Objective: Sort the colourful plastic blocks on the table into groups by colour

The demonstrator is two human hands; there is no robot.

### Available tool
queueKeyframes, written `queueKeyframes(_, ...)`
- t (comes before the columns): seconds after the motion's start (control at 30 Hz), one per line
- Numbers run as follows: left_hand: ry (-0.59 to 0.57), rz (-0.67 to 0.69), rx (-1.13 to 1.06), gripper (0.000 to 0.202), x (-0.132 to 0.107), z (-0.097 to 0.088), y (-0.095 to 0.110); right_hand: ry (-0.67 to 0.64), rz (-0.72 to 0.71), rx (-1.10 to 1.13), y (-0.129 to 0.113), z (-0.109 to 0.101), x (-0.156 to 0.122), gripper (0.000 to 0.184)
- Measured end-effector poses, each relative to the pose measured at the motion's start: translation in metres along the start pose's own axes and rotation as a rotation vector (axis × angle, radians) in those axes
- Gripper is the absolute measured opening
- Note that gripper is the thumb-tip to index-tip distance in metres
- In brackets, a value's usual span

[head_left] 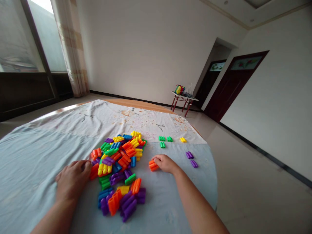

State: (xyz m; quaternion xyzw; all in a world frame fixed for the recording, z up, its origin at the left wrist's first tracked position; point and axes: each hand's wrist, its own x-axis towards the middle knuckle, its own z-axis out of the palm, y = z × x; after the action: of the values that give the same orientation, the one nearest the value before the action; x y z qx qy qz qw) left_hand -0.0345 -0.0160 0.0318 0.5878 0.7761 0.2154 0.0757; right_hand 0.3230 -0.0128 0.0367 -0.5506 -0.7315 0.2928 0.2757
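A loose pile of plastic building blocks, shaped like joined tubes in orange, yellow, green, blue and purple, lies on the cloth between my hands. My left hand is at the pile's left edge, its fingers curled against an orange block; the fingertips are partly hidden. To the right of the pile, my right hand pinches another orange block at or just above the cloth. Beyond this hand lie three green blocks in a group and a single yellow block. Two purple blocks sit farther right.
A pale blue and white floral cloth covers most of the round wooden table. Against the far wall, a small table carries a colourful bag and a clear plastic bag. Windows and a curtain are at left, dark red doors at right.
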Motion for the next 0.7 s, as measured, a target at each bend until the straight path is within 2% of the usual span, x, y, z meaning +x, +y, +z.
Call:
queueKeyframes(0.13, 0.0, -0.004, 0.018, 0.053, 0.002, 0.002, -0.002, 0.278, -0.046, -0.129, 0.01, 0.006, 0.004, 0.023)
queueKeyframes(0.2, 0.001, -0.01, 0.025, 0.053, 0.002, 0.002, -0.002, 0.343, -0.056, -0.174, 0.01, 0.005, 0.002, 0.023)
queueKeyframes(0.43, -0.023, -0.022, 0.04, 0.055, 0.002, 0.0, 0.001, 0.254, 0.006, -0.278, 0.001, 0.006, -0.015, 0.043)
queueKeyframes(0.6, -0.03, -0.028, 0.057, 0.059, 0.005, 0.002, -0.001, 0.164, -0.057, -0.295, -0.002, 0.0, -0.018, 0.036)
queueKeyframes(0.7, -0.029, -0.022, 0.064, 0.062, 0.006, 0.003, -0.002, 0.107, -0.079, -0.321, 0.0, -0.013, -0.025, 0.04)
